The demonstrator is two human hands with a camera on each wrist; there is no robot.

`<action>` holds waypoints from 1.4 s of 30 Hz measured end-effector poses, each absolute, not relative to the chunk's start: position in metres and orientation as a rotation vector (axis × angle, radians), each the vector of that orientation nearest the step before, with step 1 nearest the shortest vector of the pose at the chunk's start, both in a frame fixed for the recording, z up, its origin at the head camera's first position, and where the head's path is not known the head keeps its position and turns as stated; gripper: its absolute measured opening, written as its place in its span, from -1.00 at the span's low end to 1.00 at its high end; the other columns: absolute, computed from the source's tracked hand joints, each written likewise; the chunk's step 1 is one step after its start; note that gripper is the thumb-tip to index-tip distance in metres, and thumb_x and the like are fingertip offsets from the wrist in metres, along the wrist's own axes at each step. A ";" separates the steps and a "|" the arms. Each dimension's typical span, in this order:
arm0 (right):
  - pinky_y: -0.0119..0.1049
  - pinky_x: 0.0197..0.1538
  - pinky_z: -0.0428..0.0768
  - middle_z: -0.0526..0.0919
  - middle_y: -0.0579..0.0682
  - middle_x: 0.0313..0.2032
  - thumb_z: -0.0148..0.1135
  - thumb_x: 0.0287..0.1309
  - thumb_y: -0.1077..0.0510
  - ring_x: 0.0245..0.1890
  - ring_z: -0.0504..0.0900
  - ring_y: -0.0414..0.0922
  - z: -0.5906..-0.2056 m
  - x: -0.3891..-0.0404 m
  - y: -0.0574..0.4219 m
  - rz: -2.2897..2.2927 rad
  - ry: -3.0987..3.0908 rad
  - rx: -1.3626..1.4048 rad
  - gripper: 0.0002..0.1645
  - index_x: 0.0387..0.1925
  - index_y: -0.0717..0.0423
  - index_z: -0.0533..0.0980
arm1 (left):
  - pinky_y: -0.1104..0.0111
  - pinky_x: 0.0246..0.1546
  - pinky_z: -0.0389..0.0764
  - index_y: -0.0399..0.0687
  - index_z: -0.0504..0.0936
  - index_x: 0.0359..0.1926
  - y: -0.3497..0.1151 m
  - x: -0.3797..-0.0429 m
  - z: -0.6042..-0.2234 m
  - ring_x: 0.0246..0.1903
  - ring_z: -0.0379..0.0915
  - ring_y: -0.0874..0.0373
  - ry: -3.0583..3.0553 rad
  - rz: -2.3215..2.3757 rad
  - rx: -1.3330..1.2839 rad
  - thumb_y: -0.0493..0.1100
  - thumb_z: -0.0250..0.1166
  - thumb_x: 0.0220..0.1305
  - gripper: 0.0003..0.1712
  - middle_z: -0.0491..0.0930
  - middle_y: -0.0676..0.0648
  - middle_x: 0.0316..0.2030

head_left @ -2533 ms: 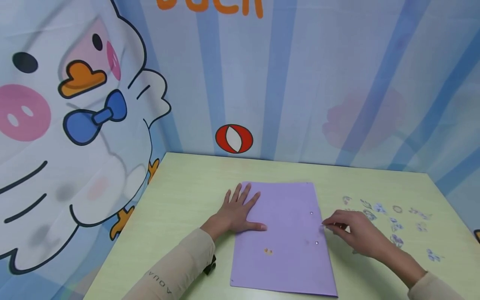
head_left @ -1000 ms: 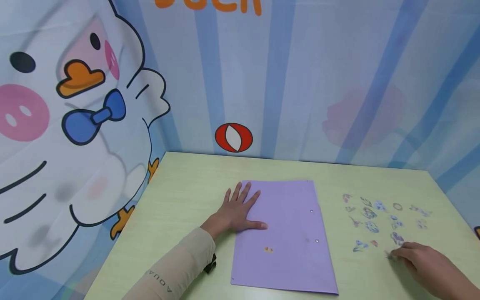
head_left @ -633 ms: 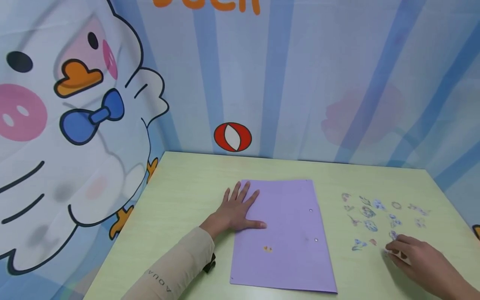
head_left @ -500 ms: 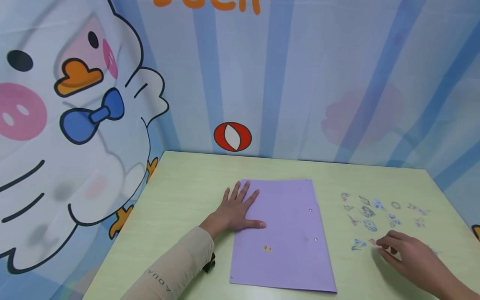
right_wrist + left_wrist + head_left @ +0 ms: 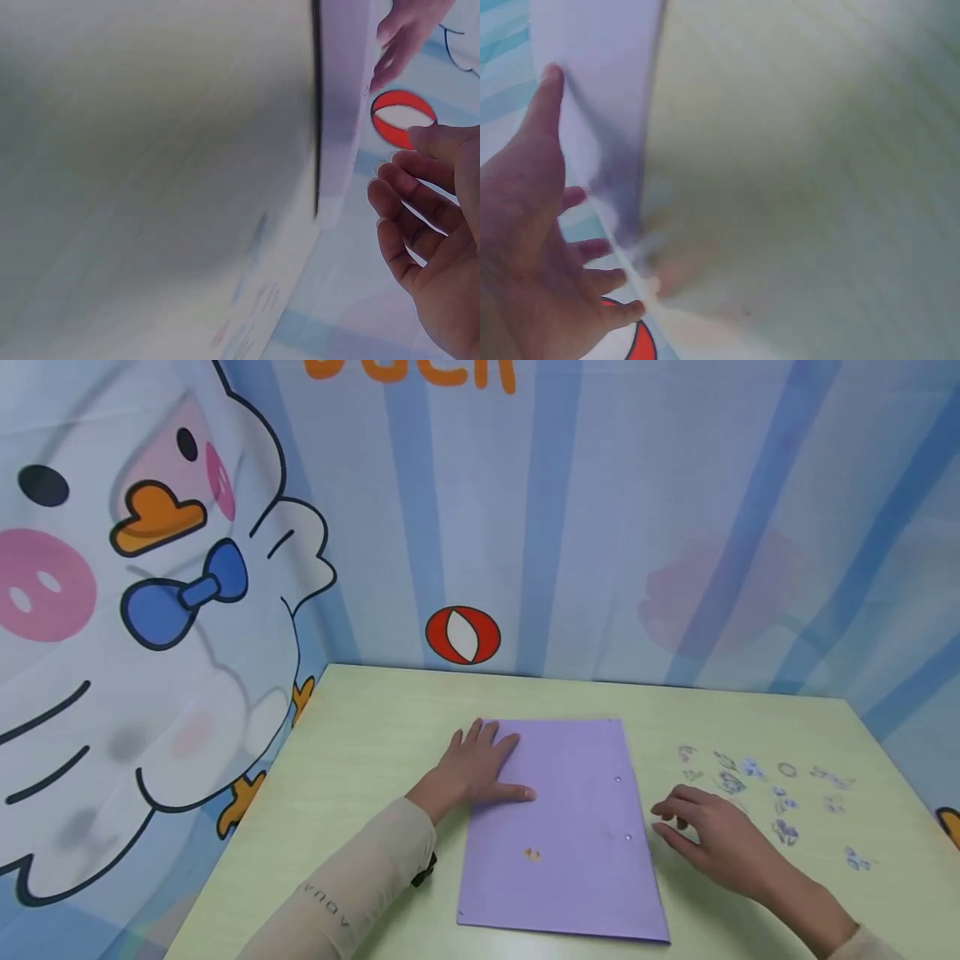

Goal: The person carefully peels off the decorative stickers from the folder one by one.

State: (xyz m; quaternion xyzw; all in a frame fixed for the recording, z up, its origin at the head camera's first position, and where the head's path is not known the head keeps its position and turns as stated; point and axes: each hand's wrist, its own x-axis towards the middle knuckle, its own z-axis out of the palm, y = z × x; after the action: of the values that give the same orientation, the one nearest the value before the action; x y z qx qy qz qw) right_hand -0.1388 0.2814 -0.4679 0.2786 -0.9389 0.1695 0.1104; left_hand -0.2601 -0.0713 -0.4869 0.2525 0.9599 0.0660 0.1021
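A purple folder (image 5: 566,885) lies flat on the pale table, with two small round studs along its right side and a little gold mark (image 5: 532,855) low on its cover. My left hand (image 5: 476,772) rests on the folder's upper left part, fingers and thumb spread. Just off the folder's right edge is my right hand (image 5: 712,835), its fingers loosely bent. In the right wrist view, the thumb and fingers of this hand (image 5: 450,240) stand apart with nothing visible between them. Small flower-like stickers (image 5: 784,832) lie scattered to the right; some are hidden behind the hand.
A ring-shaped piece (image 5: 787,769) lies among the stickers. Behind the table (image 5: 375,735) hangs a blue striped cloth (image 5: 600,527) with a printed duck (image 5: 247,677) and a red-and-white ball. A dark strap (image 5: 424,870) shows at my left sleeve.
My right hand went from the folder's right edge out to the stickers, where its fingertips came together, then back left beside the folder with fingers parted. The left hand shifted slightly up the folder.
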 end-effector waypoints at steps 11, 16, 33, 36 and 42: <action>-0.24 -0.20 0.69 0.66 -0.16 -0.22 0.50 0.28 0.18 -0.30 0.67 -0.23 -0.460 -0.166 0.215 0.558 -2.701 1.008 -0.86 -0.15 0.07 0.73 | -0.24 0.58 -0.15 0.23 -0.04 0.73 -0.076 -0.268 -0.513 0.67 -0.38 -0.21 2.856 0.229 0.829 0.69 0.03 0.30 0.19 -0.21 -0.11 0.72; -0.24 -0.20 0.70 0.66 -0.12 -0.21 0.48 0.30 0.18 -0.30 0.68 -0.20 -0.462 -0.176 0.195 0.579 -2.705 1.091 -0.87 -0.15 0.11 0.73 | -0.23 0.58 -0.19 0.26 -0.05 0.73 -0.076 -0.266 -0.515 0.68 -0.44 -0.20 2.864 0.158 0.810 0.72 -0.01 0.28 0.21 -0.26 -0.10 0.72; -0.17 0.00 0.68 0.64 -0.10 -0.13 0.54 0.23 0.22 -0.14 0.64 -0.19 -0.478 -0.179 0.132 0.465 -2.829 1.380 -0.87 -0.19 0.05 0.75 | -0.26 0.57 -0.20 0.29 -0.09 0.74 -0.074 -0.278 -0.516 0.67 -0.45 -0.21 2.886 0.097 0.783 0.67 0.02 0.33 0.16 -0.28 -0.09 0.72; -0.19 -0.01 0.69 0.63 -0.14 -0.17 0.53 0.23 0.22 -0.16 0.63 -0.23 -0.478 -0.178 0.133 0.477 -2.854 1.358 -0.89 -0.21 0.04 0.75 | -0.26 0.57 -0.20 0.28 -0.09 0.74 -0.072 -0.277 -0.515 0.67 -0.46 -0.21 2.886 0.102 0.783 0.67 0.02 0.33 0.17 -0.29 -0.09 0.72; -0.20 -0.01 0.68 0.62 -0.19 -0.20 0.55 0.21 0.25 -0.18 0.62 -0.26 -0.481 -0.177 0.137 0.515 -2.850 1.358 -0.87 -0.25 0.00 0.74 | -0.26 0.57 -0.22 0.30 -0.12 0.74 -0.071 -0.277 -0.516 0.68 -0.48 -0.20 2.888 0.091 0.756 0.70 -0.01 0.31 0.18 -0.31 -0.08 0.72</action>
State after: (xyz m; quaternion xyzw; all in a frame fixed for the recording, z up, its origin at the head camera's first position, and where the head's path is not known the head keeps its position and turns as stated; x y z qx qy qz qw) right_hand -0.1770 0.1366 -0.4809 0.4244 -0.8906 0.1609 -0.0287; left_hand -0.2772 -0.0708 -0.5159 0.2523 0.9641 0.0305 0.0775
